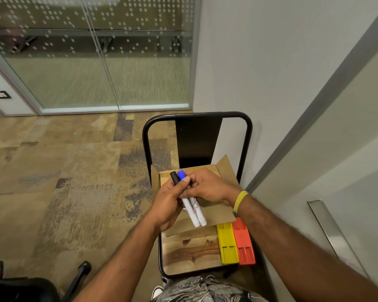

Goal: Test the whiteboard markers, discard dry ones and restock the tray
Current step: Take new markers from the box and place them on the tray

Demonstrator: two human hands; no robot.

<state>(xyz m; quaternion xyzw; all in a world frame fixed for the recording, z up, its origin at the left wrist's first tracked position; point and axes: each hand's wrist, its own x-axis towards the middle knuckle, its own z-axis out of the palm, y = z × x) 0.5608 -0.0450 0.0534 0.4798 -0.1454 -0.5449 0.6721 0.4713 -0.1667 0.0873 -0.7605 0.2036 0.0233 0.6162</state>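
Over the open cardboard box (224,168) on the chair (190,251), both hands meet on two markers held side by side and touching.

The left hand (168,203) is wrapped round the pair from the left, its thumb laid across them just below the caps. The right hand (207,186) comes in from the right with its fingers curled down onto the barrels. Whether it grips them or only touches cannot be told.

The black-capped marker (174,178) lies to the left and the blue-capped marker (181,174) to the right. Their long axes run parallel, with the caps up and away from the person and the white barrel ends slanting back towards the body and to the right.

Both caps stand clear above the left thumb and are on. The right hand is the nearer and freer one to pull a cap along that axis.

The metal tray (327,223), judged to be the board's, is well apart on the right wall. A yellow block (227,243) and an orange block (243,243) lie on the seat's right edge.
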